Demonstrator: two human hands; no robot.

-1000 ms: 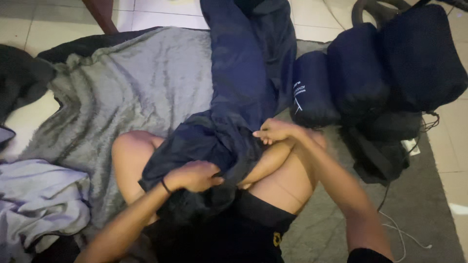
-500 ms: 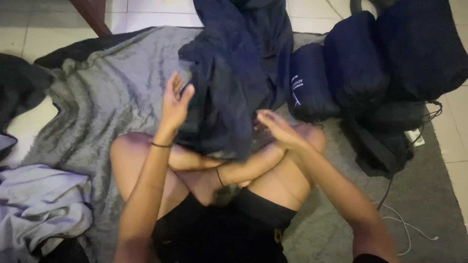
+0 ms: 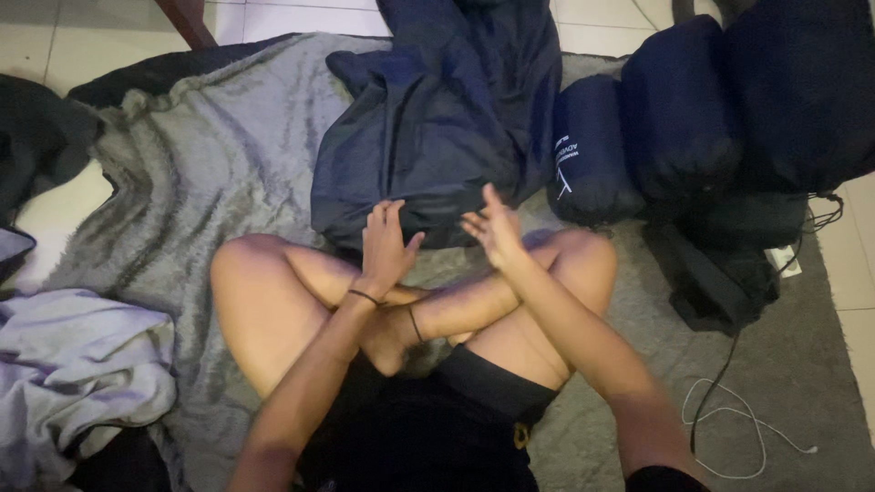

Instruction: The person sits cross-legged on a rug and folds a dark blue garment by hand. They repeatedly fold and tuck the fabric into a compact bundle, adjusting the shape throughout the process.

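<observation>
A person sits cross-legged on a grey blanket spread over the floor, seen from above. In front of the knees lies a dark navy garment, loosely bundled and shiny, stretching away from the person toward the tiled floor. Both hands are at its near edge. The left hand has fingers spread and lies flat against the lower fold of the garment, open rather than gripping. The right hand is raised just beside it, fingers extended and loose, holding nothing; whether it touches the fabric cannot be told. A thin dark band circles the left wrist.

To the right of the garment, three rolled navy bags stand side by side, each stuffed full and closed; what is inside them cannot be seen. The nearest roll sits just beside the garment's right edge. Below them lies a black bag, with a white cable curling across the grey carpet nearby. At the lower left, a pale lilac cloth lies crumpled beside the person's knee. Dark clothing sits at the far left edge of the blanket.
</observation>
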